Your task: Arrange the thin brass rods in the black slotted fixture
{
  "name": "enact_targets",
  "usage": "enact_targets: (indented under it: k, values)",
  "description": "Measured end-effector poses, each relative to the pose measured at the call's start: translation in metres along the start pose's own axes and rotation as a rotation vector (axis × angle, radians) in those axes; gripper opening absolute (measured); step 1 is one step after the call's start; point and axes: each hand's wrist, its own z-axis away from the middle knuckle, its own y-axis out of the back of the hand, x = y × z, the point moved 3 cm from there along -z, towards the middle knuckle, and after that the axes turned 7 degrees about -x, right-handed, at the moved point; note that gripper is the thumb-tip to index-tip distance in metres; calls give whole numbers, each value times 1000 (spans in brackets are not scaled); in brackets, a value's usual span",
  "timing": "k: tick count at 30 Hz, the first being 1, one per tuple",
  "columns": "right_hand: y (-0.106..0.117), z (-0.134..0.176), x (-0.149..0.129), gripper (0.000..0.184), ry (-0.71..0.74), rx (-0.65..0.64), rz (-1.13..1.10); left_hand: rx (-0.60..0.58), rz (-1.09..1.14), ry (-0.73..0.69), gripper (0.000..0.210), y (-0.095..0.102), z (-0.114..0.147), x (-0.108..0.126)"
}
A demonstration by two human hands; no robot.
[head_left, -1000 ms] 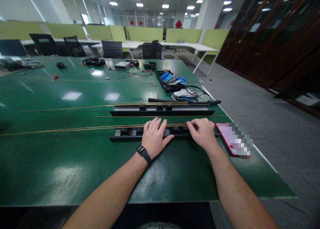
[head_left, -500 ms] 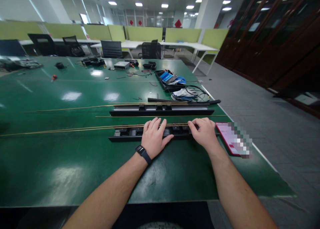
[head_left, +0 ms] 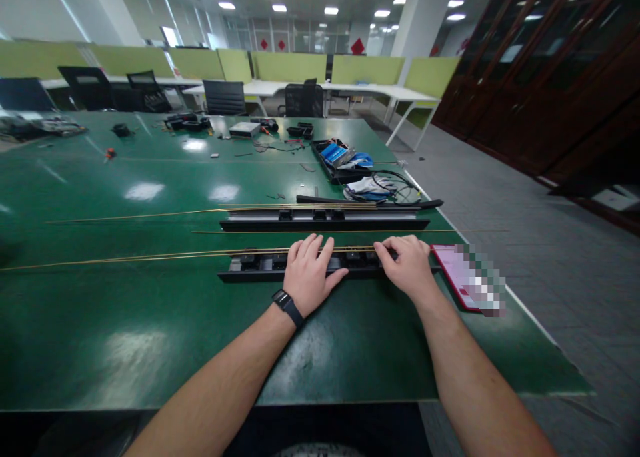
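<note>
A long black channel with dark blocks inside lies crosswise on the green table in front of me. Thin brass-coloured rods run along its far edge and reach out far to the left. My left hand, a black watch on its wrist, rests flat across the channel with fingers spread, the fingertips over the rods. At the channel's right part, my right hand is closed, thumb and index finger pinching at the rods. The exact grip is partly hidden by the fingers.
Just beyond lies a second black channel with more rods on it; one single rod lies between the two. A red-edged phone-like slab sits right of my right hand. Farther back are a black tray, gloves and cables.
</note>
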Motion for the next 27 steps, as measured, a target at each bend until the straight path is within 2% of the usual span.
enact_targets:
  k: [17, 27]
  values:
    - [4, -1, 4, 33, -41, -12, 28, -3, -25, -13, 62, -1, 0, 0]
    - [0, 0, 1, 35, -5, 3, -10, -3, -19, -9, 63, -2, 0, -1]
